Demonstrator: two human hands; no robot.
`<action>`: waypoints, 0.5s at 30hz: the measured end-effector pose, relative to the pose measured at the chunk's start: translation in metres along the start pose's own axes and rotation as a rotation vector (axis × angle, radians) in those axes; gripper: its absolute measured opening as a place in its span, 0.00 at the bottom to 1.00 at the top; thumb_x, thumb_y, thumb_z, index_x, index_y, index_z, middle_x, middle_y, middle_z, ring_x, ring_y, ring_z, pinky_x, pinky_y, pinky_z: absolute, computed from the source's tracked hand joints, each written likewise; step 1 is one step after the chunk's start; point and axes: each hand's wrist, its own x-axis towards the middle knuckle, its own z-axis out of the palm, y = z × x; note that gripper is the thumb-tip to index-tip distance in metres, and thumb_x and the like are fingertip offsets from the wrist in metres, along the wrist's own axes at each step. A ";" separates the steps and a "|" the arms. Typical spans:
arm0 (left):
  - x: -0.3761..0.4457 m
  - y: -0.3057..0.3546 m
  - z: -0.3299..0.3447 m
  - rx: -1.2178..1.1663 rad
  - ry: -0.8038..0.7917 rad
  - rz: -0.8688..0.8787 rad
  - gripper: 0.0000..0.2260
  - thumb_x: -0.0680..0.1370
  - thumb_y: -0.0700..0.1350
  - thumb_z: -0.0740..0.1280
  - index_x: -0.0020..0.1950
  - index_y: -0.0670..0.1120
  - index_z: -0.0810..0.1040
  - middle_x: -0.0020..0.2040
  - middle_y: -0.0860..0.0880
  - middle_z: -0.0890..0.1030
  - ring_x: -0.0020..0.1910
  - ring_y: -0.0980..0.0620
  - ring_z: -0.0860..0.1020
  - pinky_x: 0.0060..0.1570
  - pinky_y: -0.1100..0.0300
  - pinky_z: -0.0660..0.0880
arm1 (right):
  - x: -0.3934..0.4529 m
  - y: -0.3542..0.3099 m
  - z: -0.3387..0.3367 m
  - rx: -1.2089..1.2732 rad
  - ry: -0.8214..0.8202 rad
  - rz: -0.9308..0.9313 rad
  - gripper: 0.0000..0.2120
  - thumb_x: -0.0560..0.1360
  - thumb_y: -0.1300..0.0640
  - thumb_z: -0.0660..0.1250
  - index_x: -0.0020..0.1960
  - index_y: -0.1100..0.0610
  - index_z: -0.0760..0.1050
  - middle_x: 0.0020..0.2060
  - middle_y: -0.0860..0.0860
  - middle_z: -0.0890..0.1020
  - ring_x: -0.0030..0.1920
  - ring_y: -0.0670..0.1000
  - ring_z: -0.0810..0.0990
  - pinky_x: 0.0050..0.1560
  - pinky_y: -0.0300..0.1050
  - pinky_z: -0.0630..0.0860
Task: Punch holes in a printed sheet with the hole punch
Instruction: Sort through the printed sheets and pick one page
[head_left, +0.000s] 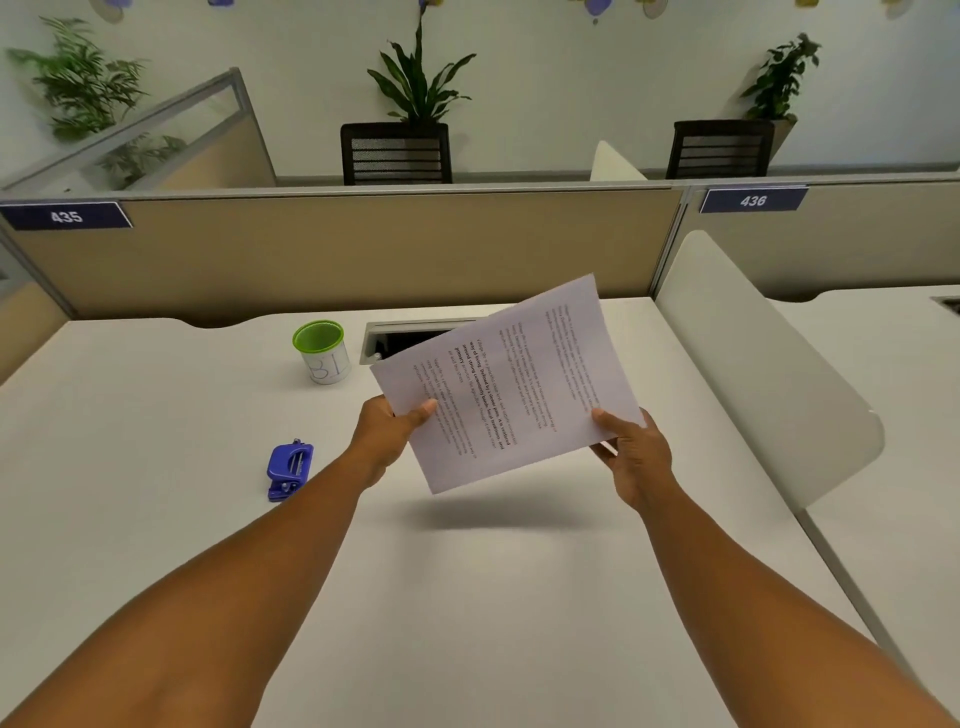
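White printed sheet (506, 384): hovering tilted above the middle of the desk (156, 467), clear of its surface. Left hand (387, 428) is pinching the sheet's near-left edge, thumb on top; right hand (631, 449) is pinching its near-right corner likewise. Blue hole punch (289, 470): lying on the desk left of the hands, untouched. Green-rimmed cup (322, 352): standing toward the desk's far edge.

White desk (156, 519) w/ blue hole punch (289, 469), green-rimmed cup (322, 351) (both left of centre).
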 end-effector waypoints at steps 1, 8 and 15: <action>0.000 0.000 -0.003 0.022 0.011 0.012 0.10 0.75 0.45 0.72 0.56 0.49 0.78 0.48 0.54 0.83 0.46 0.56 0.82 0.41 0.63 0.79 | 0.000 -0.002 -0.003 -0.047 0.016 -0.017 0.17 0.70 0.65 0.74 0.56 0.53 0.76 0.55 0.54 0.82 0.55 0.57 0.81 0.51 0.51 0.80; -0.004 0.000 -0.005 0.169 0.046 0.047 0.08 0.76 0.47 0.72 0.53 0.56 0.77 0.46 0.55 0.81 0.43 0.57 0.80 0.33 0.68 0.75 | 0.000 0.000 -0.008 -0.465 -0.012 -0.149 0.09 0.73 0.64 0.71 0.51 0.54 0.79 0.48 0.51 0.85 0.49 0.55 0.84 0.51 0.52 0.82; -0.014 -0.025 -0.005 0.254 -0.037 -0.027 0.19 0.74 0.43 0.73 0.65 0.46 0.77 0.55 0.48 0.81 0.53 0.46 0.79 0.50 0.52 0.78 | -0.007 0.021 -0.015 -0.787 -0.063 -0.126 0.12 0.72 0.65 0.70 0.56 0.58 0.78 0.51 0.55 0.83 0.49 0.57 0.83 0.45 0.46 0.80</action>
